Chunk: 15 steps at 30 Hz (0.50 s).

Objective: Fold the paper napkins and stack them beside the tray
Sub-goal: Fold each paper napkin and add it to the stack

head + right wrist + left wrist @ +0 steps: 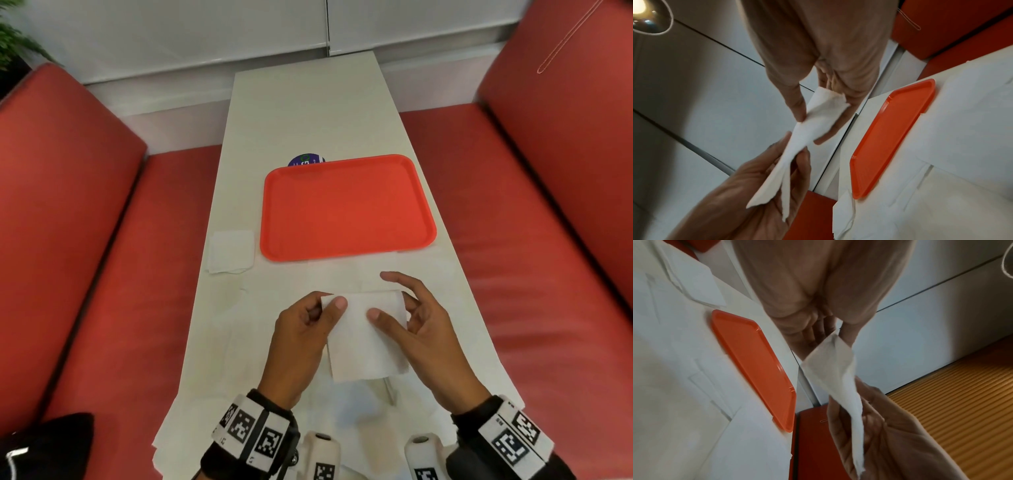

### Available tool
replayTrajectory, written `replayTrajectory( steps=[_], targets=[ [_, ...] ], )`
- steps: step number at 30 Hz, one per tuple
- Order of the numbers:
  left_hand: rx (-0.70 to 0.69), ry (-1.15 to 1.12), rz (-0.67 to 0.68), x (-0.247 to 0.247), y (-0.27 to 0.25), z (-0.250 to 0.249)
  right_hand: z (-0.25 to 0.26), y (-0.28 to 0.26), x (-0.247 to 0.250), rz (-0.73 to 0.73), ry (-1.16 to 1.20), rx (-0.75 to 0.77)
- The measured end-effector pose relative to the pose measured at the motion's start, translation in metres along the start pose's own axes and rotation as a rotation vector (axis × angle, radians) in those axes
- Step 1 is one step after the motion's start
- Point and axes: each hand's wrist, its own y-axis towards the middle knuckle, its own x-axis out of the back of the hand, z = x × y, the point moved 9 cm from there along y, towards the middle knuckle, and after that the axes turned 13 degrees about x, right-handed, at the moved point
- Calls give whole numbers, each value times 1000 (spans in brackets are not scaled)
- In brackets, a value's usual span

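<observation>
A white paper napkin hangs folded in the air above the near part of the table, held by both hands. My left hand pinches its upper left corner, thumb on top. My right hand pinches the upper right edge, with the thumb on the paper and the index finger stretched out. The left wrist view shows the napkin drooping from the left hand's fingers. In the right wrist view the napkin runs between both hands. The red tray lies empty mid-table. A small stack of folded napkins sits just left of it.
Unfolded white napkins lie flat on the white table under and around my hands. A round purple sticker peeks out behind the tray. Red padded benches flank both sides. A black object sits at the lower left.
</observation>
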Motion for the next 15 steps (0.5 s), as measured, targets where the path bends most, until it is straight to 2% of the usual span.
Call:
replayTrajectory(
  steps=[5,11,15],
  targets=[
    [-6,46,-19,4,3,5,-4,2,-8,-6,-35,16],
    [-126,169,-56,13,5,-1,-7,8,-17,-30,-102,14],
    [-131,168,-33,23,11,2,-16,17,-32,4,-168,-19]
  ],
)
